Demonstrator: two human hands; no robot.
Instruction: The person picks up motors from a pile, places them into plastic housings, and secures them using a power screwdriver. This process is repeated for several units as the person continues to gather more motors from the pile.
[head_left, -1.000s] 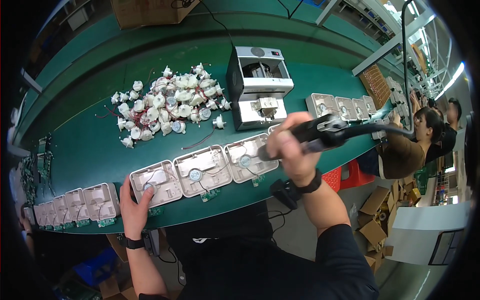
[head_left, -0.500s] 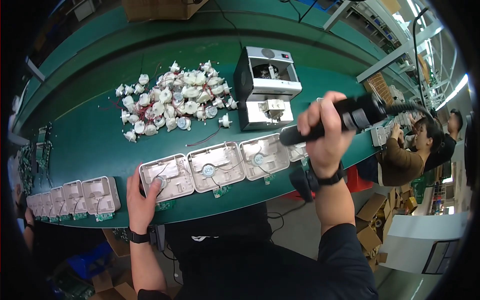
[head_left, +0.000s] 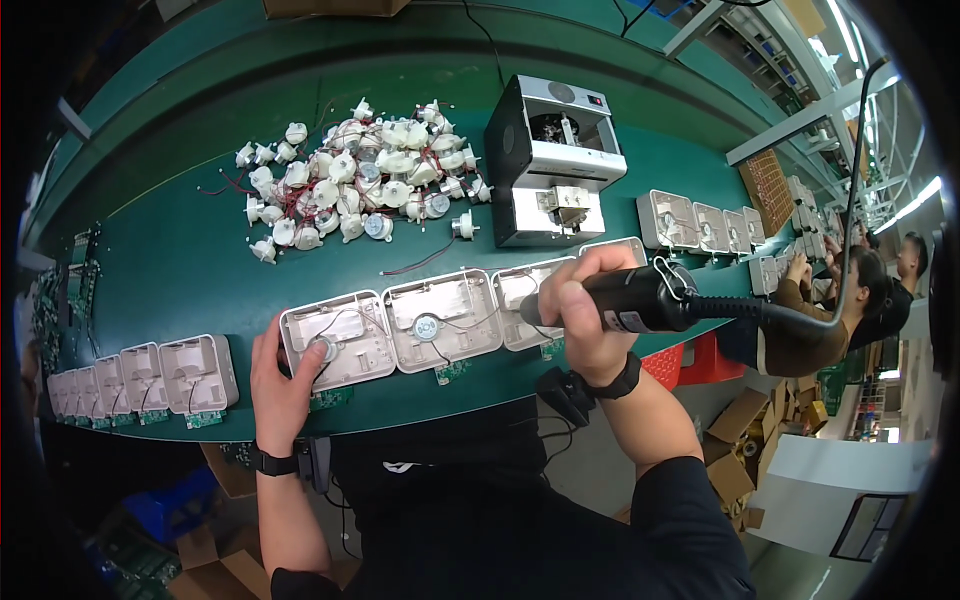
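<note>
My left hand [head_left: 282, 385] grips the left edge of a white plastic housing [head_left: 365, 365], its thumb pressed on a small round metal part [head_left: 325, 349] inside. Thin wires run within this open housing, and a green circuit board [head_left: 330, 399] sticks out below its front edge. My right hand [head_left: 592, 325] is wrapped round a black corded electric screwdriver [head_left: 640, 299], held nearly level above the row. Its tip end, pointing left, is mostly hidden by my fingers. Under and beside it are a second housing [head_left: 475, 330] with a round metal part and a third [head_left: 512, 292], partly covered by my hand.
Behind the row lies a heap of white motor-like parts [head_left: 340, 185] with red wires. A black-and-silver machine [head_left: 555, 165] stands to its right. More housings line the bench at left [head_left: 195, 370] and right [head_left: 668, 222]. Co-workers [head_left: 850, 300] sit at far right, near a red stool [head_left: 690, 365].
My right hand has brought the screwdriver left and lower, toward the housings. My left hand keeps its hold, thumb still on the round part. The view has shifted slightly.
</note>
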